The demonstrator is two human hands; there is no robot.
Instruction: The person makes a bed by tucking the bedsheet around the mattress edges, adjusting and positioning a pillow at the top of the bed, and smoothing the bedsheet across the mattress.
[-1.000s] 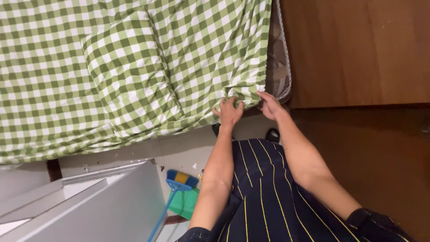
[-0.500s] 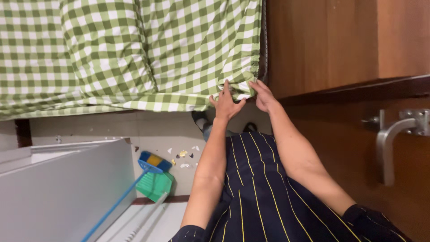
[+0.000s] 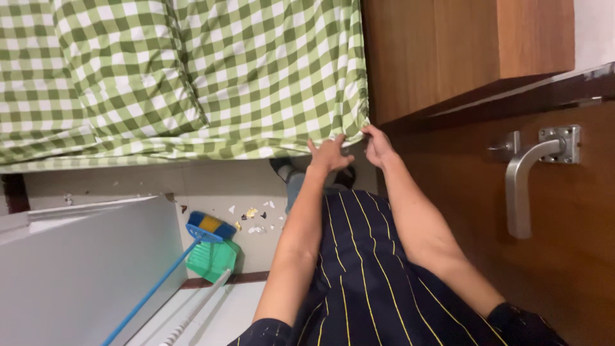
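A green-and-white checked bedsheet covers the mattress across the top of the view. My left hand presses on the sheet's lower corner edge, fingers spread under the hem. My right hand pinches the same corner where the sheet meets the wooden headboard. The corner fabric is pulled down smooth over the mattress. Both forearms reach forward over my dark, yellow-striped garment.
A wooden door with a metal lever handle stands at the right. On the floor lie a blue broom, a green dustpan and small scraps of debris. A grey-white cabinet fills the lower left.
The bunched corner of the sheet has been drawn down and smoothed over the mattress corner. My view has shifted, bringing the door handle further into sight.
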